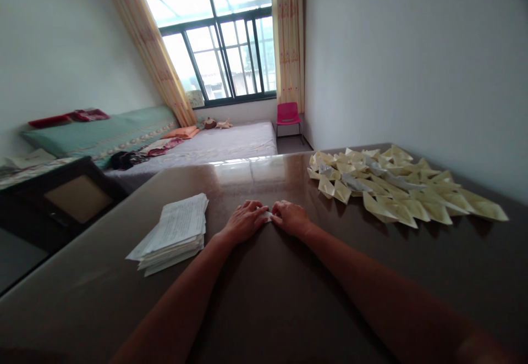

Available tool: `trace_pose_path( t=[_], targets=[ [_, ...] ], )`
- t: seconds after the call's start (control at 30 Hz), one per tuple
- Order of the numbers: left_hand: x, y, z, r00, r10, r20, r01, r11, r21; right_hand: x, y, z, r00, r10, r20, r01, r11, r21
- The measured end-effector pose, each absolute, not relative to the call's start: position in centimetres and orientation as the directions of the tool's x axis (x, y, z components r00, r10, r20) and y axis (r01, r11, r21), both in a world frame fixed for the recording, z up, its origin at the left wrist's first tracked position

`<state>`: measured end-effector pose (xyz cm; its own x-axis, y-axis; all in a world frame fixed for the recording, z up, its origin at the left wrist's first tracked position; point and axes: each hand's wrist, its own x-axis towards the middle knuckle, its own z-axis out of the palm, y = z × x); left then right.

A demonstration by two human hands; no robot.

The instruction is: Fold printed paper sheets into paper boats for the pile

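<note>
A small piece of folded white paper [269, 217] lies on the brown table between my two hands, mostly covered by them. My left hand [246, 221] holds its left side down, fingers bent over it. On the other side, my right hand [291, 219] is closed, with thumb and fingertips pinching the paper's right end. To the left of my left arm stands a stack of printed paper sheets [177, 229]. Many folded cream paper boats [396, 188] lie in a spread pile at the table's far right, a few of them whiter.
The glossy brown table [256, 309] reaches toward a bed [231, 141] beneath the window. A dark cabinet [78, 196] stands at its left. A pink chair [287, 114] is by the far wall, and a white wall runs along the right.
</note>
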<state>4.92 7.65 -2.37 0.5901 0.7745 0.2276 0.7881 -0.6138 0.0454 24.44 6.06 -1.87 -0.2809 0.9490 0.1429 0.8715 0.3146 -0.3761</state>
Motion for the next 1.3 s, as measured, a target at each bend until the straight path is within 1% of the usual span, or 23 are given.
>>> trace_pose_path(
  t=[0.1, 0.2, 0.33, 0.47, 0.6, 0.8, 1.0, 1.17, 1.3],
  targets=[
    [4.8, 7.8, -1.9, 0.57, 0.785, 0.243, 0.79, -0.605, 0.098, 24.6, 6.2, -1.8, -0.29, 0.947, 0.141, 0.865, 0.322, -0.384],
    [4.8, 8.1, -1.8, 0.524, 0.816, 0.245, 0.819, -0.561, 0.116, 24.7, 6.3, -1.7, -0.301, 0.944, 0.134, 0.861, 0.329, -0.388],
    [4.6, 8.5, -2.1, 0.457, 0.861, 0.224, 0.853, -0.496, 0.164, 24.8, 6.5, -1.6, -0.298, 0.949, 0.099, 0.855, 0.312, -0.414],
    [4.4, 8.8, -2.3, 0.446, 0.873, 0.196, 0.846, -0.483, 0.225, 24.8, 6.5, -1.6, -0.299, 0.95, 0.087, 0.854, 0.307, -0.42],
    [4.4, 8.8, -2.2, 0.449, 0.875, 0.182, 0.839, -0.483, 0.25, 24.9, 6.5, -1.5, -0.305, 0.949, 0.084, 0.852, 0.311, -0.421],
    [4.5, 8.5, -1.7, 0.472, 0.869, 0.15, 0.835, -0.495, 0.241, 24.8, 6.5, -1.6, -0.314, 0.946, 0.078, 0.85, 0.317, -0.421],
    [4.6, 8.8, -1.8, 0.461, 0.878, 0.125, 0.834, -0.477, 0.277, 24.6, 6.4, -1.9, -0.343, 0.932, 0.115, 0.837, 0.359, -0.413],
    [4.7, 8.6, -2.1, 0.419, 0.894, 0.159, 0.823, -0.448, 0.349, 24.9, 6.5, -1.9, -0.363, 0.925, 0.115, 0.809, 0.374, -0.453],
    [4.9, 8.1, -2.3, 0.395, 0.901, 0.179, 0.785, -0.432, 0.445, 25.3, 6.8, -1.9, -0.382, 0.917, 0.118, 0.777, 0.388, -0.495]
  ],
)
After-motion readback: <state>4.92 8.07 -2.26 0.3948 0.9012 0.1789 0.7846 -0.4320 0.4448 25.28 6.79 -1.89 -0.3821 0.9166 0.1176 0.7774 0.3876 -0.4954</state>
